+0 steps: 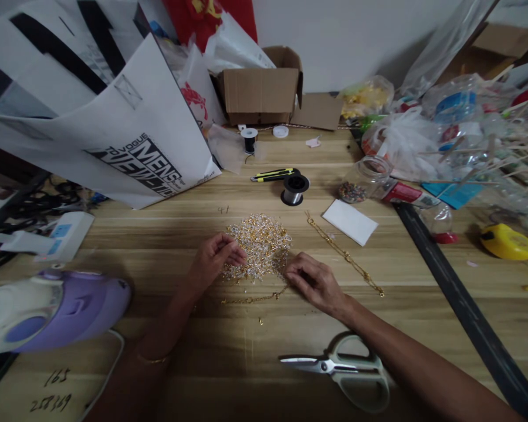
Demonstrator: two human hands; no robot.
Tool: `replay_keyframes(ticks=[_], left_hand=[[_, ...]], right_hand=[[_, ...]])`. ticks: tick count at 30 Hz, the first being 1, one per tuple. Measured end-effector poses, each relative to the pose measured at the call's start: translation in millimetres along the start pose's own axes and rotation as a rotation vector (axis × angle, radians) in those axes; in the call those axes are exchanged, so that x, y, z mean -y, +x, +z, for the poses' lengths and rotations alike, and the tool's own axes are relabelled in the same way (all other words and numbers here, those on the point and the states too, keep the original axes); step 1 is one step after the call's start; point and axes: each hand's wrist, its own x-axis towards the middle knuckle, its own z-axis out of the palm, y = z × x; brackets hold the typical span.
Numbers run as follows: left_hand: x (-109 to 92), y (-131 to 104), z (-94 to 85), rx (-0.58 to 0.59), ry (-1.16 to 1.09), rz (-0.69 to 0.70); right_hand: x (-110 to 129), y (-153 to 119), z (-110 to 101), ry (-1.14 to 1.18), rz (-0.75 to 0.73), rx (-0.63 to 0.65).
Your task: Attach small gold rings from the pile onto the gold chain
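A pile of small clear and gold pieces lies on the wooden table. My left hand is at the pile's left edge, fingers bent and slightly apart, with nothing visible in them. At the lower right of the pile, my right hand has its thumb and forefinger pinched at the end of a thin gold chain, which runs left along the pile's front side. A second gold chain lies to the right of my right hand. One tiny gold piece rests below the first chain.
Scissors lie near my right forearm. Behind the pile are a wire spool, a cutter and a white card. A purple iron and a large bag stand left; a jar and tape measure are right.
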Motion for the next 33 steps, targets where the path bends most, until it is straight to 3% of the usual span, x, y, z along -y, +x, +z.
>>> replay_keyframes(ticks=[6,12,16,18,22,24,33], left_hand=[[-2.2,-0.7,-2.1,-0.018,0.085,0.034],[-10.9,-0.6,-14.0,-0.201,0.275,0.127],[-20.9,-2.6,-32.4,-0.415,0.732,0.251],[-25.2,-3.7,-43.0,-0.461,1.006,0.285],[-28.7,-6.0,-61.7,-0.307,1.380,0.211],[-29.4,-8.0,-67.8,-0.308,1.479,0.181],[-33.8,-14.5,-69.0,-0.306,1.616,0.197]], right_hand=[[-1.5,-0.8,0.6,0.006,-0.002,-0.001],[-1.4,-0.9,-0.1,-0.001,-0.007,-0.002],[-1.9,-1.2,0.3,0.007,-0.005,-0.004],[-2.5,-1.4,0.8,0.004,-0.004,-0.006],[-2.6,-1.5,1.1,-0.005,-0.005,-0.012],[-2.2,-1.3,0.9,-0.005,-0.003,-0.011],[-1.1,-0.7,0.4,-0.004,0.000,-0.005]])
